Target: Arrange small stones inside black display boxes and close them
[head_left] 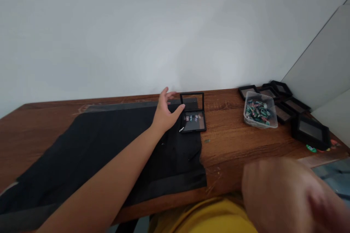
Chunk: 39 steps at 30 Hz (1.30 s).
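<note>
A small black hinged display case (193, 129) stands with its lid raised on the right part of a black cloth. Several small shiny pieces (191, 118) lie in its base. My left hand (167, 112) is beside the case with fingers apart, holding nothing; its thumb tip is at the left edge of the case, and whether it touches I cannot tell. A small whitish bit (182, 129) shows at the case's front left corner. Close to the camera at the lower right, my right hand (279, 193) is smeared by motion, its fingers unreadable.
The black cloth (109, 153) lies on a wooden table (226, 149) against a wall. A clear plastic tub (261, 125) of small green and red wrapped pieces stands right, with several black frames (311, 130) around it. A green-and-white round piece (311, 148) lies near the frames.
</note>
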Each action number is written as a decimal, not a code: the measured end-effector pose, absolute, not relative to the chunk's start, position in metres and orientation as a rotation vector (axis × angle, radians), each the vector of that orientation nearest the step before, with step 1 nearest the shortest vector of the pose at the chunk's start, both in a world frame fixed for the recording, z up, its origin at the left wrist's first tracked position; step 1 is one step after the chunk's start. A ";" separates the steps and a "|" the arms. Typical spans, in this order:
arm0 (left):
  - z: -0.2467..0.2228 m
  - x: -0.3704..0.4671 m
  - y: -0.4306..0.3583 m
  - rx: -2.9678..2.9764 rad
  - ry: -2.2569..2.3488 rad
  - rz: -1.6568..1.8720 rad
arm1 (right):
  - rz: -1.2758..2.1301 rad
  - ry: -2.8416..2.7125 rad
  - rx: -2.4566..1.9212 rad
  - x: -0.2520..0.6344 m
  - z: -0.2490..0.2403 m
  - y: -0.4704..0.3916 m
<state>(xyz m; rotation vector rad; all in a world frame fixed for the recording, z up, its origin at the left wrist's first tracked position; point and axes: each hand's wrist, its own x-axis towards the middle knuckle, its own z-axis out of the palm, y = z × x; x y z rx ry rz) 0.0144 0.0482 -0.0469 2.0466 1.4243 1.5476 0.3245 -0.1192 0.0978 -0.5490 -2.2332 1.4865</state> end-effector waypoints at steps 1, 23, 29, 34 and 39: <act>-0.050 0.015 0.050 2.026 1.419 1.480 | 1.459 -2.240 -0.584 0.319 0.096 -0.112; -0.038 0.022 0.045 1.836 1.295 1.137 | 0.768 -2.549 -1.329 0.272 0.036 -0.047; -0.040 0.021 0.045 1.901 1.290 1.144 | 0.883 -2.557 -1.294 0.276 0.038 -0.046; -0.040 0.021 0.044 1.924 1.301 1.121 | 0.921 -2.560 -1.271 0.278 0.038 -0.046; -0.040 0.021 0.043 1.962 1.322 1.104 | 0.894 -2.576 -1.293 0.277 0.039 -0.046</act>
